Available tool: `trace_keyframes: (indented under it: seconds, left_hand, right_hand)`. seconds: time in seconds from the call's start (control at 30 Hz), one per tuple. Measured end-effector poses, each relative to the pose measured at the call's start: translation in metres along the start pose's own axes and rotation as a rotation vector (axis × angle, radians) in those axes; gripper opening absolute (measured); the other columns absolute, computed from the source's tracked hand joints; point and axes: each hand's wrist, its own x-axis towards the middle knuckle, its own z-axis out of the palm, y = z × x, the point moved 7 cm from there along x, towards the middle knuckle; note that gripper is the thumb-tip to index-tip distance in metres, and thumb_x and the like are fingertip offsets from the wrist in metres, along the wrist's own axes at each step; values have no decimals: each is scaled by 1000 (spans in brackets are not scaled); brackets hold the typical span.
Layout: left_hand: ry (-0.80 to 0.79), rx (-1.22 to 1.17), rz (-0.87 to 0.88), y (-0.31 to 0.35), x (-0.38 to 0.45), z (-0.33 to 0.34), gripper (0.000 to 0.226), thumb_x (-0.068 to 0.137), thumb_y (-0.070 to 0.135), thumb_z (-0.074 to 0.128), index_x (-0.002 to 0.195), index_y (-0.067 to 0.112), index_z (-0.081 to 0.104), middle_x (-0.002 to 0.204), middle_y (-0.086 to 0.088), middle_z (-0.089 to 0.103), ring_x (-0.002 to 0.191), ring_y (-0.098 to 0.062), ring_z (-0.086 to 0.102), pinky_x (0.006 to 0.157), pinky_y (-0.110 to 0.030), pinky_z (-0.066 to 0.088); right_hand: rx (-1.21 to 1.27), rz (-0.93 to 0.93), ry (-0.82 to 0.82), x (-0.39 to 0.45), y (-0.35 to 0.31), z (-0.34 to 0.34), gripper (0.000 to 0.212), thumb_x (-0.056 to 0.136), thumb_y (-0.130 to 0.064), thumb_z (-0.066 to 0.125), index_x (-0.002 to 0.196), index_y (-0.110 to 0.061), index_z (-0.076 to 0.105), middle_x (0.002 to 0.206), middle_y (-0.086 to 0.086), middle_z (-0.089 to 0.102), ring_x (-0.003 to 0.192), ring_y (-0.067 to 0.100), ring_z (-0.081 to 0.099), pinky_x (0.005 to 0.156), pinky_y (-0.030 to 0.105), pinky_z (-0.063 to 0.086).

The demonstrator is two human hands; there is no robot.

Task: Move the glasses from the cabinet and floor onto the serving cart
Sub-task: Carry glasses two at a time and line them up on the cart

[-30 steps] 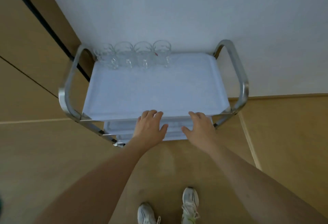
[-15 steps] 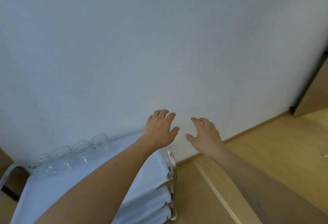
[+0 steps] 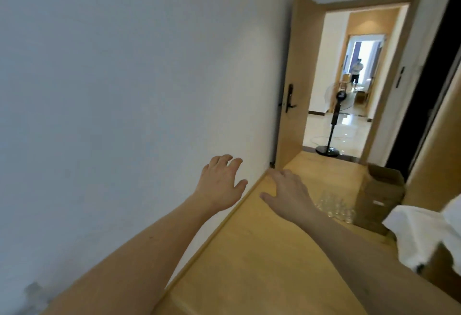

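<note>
Both hands, left and right, hang relaxed and hold nothing at centre frame, while the glasses stand on the floor right of centre (beside a box).

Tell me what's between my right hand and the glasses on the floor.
Nothing: in the head view only bare wooden floor shows between the right hand and the glasses, which stand beside a cardboard box.

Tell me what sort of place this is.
Probably a home or apartment hallway: pale wooden floor, an open wooden door with a black electronic lock, and a black standing fan in the tiled room beyond. Clear glasses stand on the floor beside a brown cardboard box.
</note>
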Motion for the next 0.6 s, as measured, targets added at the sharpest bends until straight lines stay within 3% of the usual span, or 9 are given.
trace_keyframes:
  seconds: [0.27,0.6]
  left_hand:
    - [-64,-146,257,81,155,73,61,96,48,53,150,22,39,154,-8,39,141,-28,32,114,-42,33]
    - [-154,-274,466,153,317,133,63,96,48,56,151,22,38,154,-8,38,142,-28,31,114,-46,34]
  right_hand:
    - [-86,272,93,73,127,-29,74,93,-55,59,155,-28,30,154,5,36,138,28,36,110,44,39]
    - [-98,513,190,155,227,-77,68,90,-54,62,149,-29,40,147,0,46,133,24,44,108,44,44]
